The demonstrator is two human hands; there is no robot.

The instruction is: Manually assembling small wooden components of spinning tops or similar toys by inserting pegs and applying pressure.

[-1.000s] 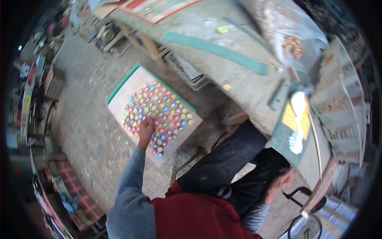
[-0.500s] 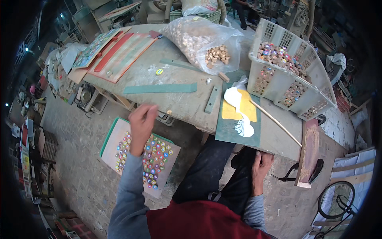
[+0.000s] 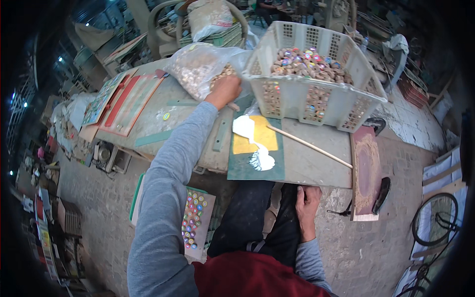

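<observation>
My left hand (image 3: 226,92) reaches across the table to the mouth of a clear plastic bag (image 3: 190,69) full of small plain wooden pieces (image 3: 223,71). Its fingertips are hidden against the pieces, so I cannot see whether it grips one. My right hand (image 3: 308,204) is low by my knee at the table's front edge, fingers curled; what is in them, if anything, is hidden. Between the hands, a green board (image 3: 237,171) with a yellow sheet (image 3: 266,133) bears white paste (image 3: 262,161). A thin wooden stick (image 3: 311,146) lies with one end on the yellow sheet.
A pale plastic crate (image 3: 297,84) of colourful-topped wooden pieces (image 3: 311,62) stands at the right. Below the table, a board (image 3: 210,218) bears rows of round coloured pieces (image 3: 193,218). Green strips (image 3: 153,138) and red-striped boards (image 3: 123,106) lie left. A wooden plank (image 3: 366,173) juts out right.
My left hand has moved from above the board of coloured pieces, forward and right, to the bag's mouth. The view has turned to the right. My right hand stays by my knee.
</observation>
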